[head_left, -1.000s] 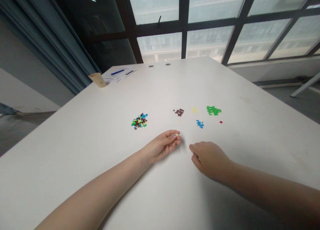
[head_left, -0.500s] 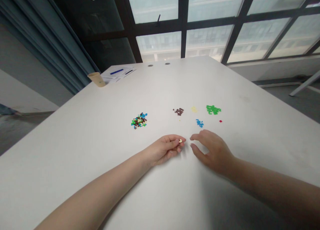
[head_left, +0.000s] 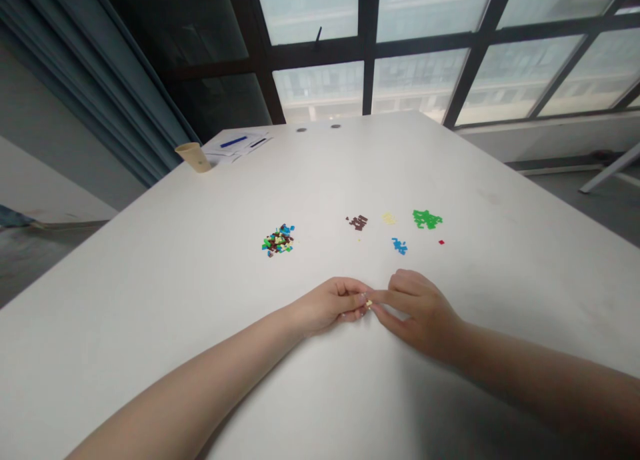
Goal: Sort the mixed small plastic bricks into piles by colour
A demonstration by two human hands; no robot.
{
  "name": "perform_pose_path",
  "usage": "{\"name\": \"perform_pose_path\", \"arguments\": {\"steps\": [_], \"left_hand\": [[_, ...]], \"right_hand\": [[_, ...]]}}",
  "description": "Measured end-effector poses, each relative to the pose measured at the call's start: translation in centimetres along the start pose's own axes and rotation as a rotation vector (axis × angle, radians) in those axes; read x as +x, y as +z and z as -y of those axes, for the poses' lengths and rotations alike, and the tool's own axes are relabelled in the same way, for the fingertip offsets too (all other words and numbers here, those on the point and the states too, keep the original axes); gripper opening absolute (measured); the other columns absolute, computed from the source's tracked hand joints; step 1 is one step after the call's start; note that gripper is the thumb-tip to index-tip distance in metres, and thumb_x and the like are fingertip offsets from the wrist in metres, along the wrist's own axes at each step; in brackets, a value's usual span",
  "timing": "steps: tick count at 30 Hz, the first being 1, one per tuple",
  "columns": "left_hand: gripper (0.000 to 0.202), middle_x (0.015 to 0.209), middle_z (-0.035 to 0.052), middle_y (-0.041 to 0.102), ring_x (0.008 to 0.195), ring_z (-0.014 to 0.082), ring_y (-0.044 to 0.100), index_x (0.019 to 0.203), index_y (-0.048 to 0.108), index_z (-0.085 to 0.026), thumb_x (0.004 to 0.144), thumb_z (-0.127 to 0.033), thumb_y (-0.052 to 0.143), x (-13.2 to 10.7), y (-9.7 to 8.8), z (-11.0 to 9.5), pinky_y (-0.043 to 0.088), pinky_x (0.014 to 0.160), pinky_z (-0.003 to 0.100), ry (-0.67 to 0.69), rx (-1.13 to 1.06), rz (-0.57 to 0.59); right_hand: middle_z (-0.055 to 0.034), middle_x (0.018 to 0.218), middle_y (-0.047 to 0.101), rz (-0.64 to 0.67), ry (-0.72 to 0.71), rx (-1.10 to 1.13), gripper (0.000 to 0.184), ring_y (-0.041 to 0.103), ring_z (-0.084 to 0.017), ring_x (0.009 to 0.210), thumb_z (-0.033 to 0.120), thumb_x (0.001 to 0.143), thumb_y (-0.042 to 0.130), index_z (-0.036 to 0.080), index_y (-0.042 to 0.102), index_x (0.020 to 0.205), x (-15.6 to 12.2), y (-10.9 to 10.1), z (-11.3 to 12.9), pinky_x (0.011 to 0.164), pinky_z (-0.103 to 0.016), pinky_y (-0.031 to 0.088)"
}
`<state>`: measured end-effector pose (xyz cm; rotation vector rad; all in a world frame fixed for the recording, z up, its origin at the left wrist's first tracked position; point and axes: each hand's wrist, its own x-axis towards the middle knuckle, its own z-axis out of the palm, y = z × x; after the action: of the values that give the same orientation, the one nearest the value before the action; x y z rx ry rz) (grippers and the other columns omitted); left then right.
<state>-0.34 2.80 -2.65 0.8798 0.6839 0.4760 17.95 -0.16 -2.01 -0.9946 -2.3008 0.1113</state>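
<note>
Small pale yellow building bricks [head_left: 369, 304] are pinched in the fingertips of my left hand [head_left: 334, 308], low over the white table [head_left: 280, 380]. From the right, the thumb and index finger of my right hand [head_left: 424, 313] close on the same bricks, and the fingertips of both hands meet there. Beyond my hands lie loose bricks in groups: a mixed-colour pile [head_left: 278, 241], brown bricks [head_left: 358, 223], pale yellow bricks [head_left: 389, 218], blue bricks [head_left: 399, 246], green bricks [head_left: 427, 219] and a single red brick [head_left: 441, 242].
At the far left edge stands a beige paper cup [head_left: 194, 157], beside papers [head_left: 225, 155] with a blue pen [head_left: 233, 142] on them. Two round grey discs [head_left: 301, 130] sit at the table's far end, below a large dark-framed window [head_left: 367, 60].
My right hand has moved left and its thumb and index finger have closed on the pale yellow bricks. My left hand has shifted slightly right and nearer to me.
</note>
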Motion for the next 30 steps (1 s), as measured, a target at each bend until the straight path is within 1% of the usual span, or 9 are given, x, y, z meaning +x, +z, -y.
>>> {"name": "perform_pose_path", "arguments": {"steps": [3, 6, 9, 12, 15, 17, 23, 27, 30], "left_hand": [[0.028, 0.060, -0.0007, 0.052, 0.050, 0.0038, 0.038, 0.081, 0.063, -0.010, 0.065, -0.032, 0.070, 0.1, 0.0, 0.0, 0.024, 0.048, 0.019, 0.011, -0.018, -0.038], [0.027, 0.065, 0.0005, 0.053, 0.051, 0.0040, 0.041, 0.083, 0.061, -0.011, 0.069, -0.033, 0.066, 0.2, 0.0, 0.0, 0.023, 0.047, 0.019, 0.013, -0.043, -0.054], [0.027, 0.067, 0.0015, 0.055, 0.053, 0.0049, 0.044, 0.084, 0.060, -0.011, 0.071, -0.034, 0.064, 0.2, -0.2, 0.1, 0.025, 0.048, 0.019, -0.019, -0.039, -0.050], [0.026, 0.069, 0.0023, 0.057, 0.055, 0.0058, 0.046, 0.084, 0.061, -0.012, 0.070, -0.034, 0.065, 0.3, -0.3, 0.1, 0.027, 0.050, 0.019, -0.052, -0.023, -0.048], [0.025, 0.069, 0.0019, 0.057, 0.053, 0.0051, 0.045, 0.084, 0.061, -0.012, 0.070, -0.032, 0.065, 0.3, -0.4, 0.1, 0.025, 0.048, 0.019, -0.051, -0.010, -0.032], [0.024, 0.068, 0.0014, 0.057, 0.051, 0.0041, 0.042, 0.084, 0.061, -0.012, 0.070, -0.032, 0.065, 0.2, -0.4, 0.0, 0.024, 0.046, 0.019, -0.048, -0.003, -0.023], [0.025, 0.066, 0.0007, 0.056, 0.049, 0.0035, 0.041, 0.082, 0.060, -0.012, 0.069, -0.033, 0.065, 0.1, -0.2, -0.3, 0.021, 0.043, 0.018, -0.054, 0.009, -0.019], [0.026, 0.067, 0.0006, 0.055, 0.049, 0.0034, 0.042, 0.082, 0.060, -0.013, 0.068, -0.034, 0.065, 0.2, -0.2, -0.3, 0.021, 0.043, 0.018, -0.047, 0.025, -0.017], [0.027, 0.067, 0.0004, 0.055, 0.049, 0.0036, 0.041, 0.082, 0.059, -0.013, 0.068, -0.035, 0.064, 0.2, -0.3, -0.2, 0.021, 0.043, 0.019, -0.030, 0.063, -0.021]], "right_hand": [[-0.0012, 0.062, 0.051, 0.012, 0.023, -0.001, 0.019, 0.045, -0.014, 0.064, 0.024, 0.082, 0.046, 0.020, 0.065, 0.085, 0.2, -0.1, -0.2, 0.064, -0.027, 0.035], [-0.0036, 0.071, 0.059, 0.017, 0.098, -0.030, 0.019, 0.051, -0.015, 0.072, 0.024, 0.083, 0.046, 0.019, 0.065, 0.085, 1.1, -1.0, -1.5, 0.072, -0.028, 0.037], [-0.0052, 0.080, 0.063, 0.052, 0.275, -0.101, 0.021, 0.054, -0.016, 0.078, 0.026, 0.082, 0.046, 0.019, 0.066, 0.085, 2.7, -2.1, -4.3, 0.075, -0.028, 0.038], [-0.0059, 0.088, 0.064, 0.139, 0.470, -0.230, 0.024, 0.055, -0.018, 0.083, 0.028, 0.082, 0.046, 0.018, 0.066, 0.090, 4.3, -2.5, -7.7, 0.074, -0.028, 0.037], [-0.0057, 0.094, 0.064, 0.289, 0.573, -0.396, 0.027, 0.055, -0.019, 0.087, 0.028, 0.082, 0.044, 0.021, 0.066, 0.095, 5.7, -2.2, -10.4, 0.073, -0.029, 0.035], [-0.0066, 0.096, 0.064, 0.327, 0.613, -0.459, 0.026, 0.055, -0.021, 0.089, 0.026, 0.082, 0.044, 0.022, 0.067, 0.094, 6.4, -1.7, -11.6, 0.074, -0.033, 0.032], [-0.0096, 0.096, 0.065, 0.337, 0.676, -0.498, 0.025, 0.056, -0.025, 0.088, 0.025, 0.081, 0.047, 0.022, 0.070, 0.090, 7.5, -0.5, -13.1, 0.075, -0.039, 0.029], [-0.0083, 0.097, 0.065, 0.340, 0.684, -0.471, 0.027, 0.056, -0.024, 0.089, 0.026, 0.082, 0.044, 0.025, 0.068, 0.094, 7.4, -0.4, -13.2, 0.074, -0.037, 0.029], [-0.0077, 0.099, 0.065, 0.318, 0.661, -0.450, 0.031, 0.055, -0.022, 0.091, 0.024, 0.084, 0.040, 0.024, 0.066, 0.099, 6.9, -1.0, -12.8, 0.074, -0.034, 0.030]]}}
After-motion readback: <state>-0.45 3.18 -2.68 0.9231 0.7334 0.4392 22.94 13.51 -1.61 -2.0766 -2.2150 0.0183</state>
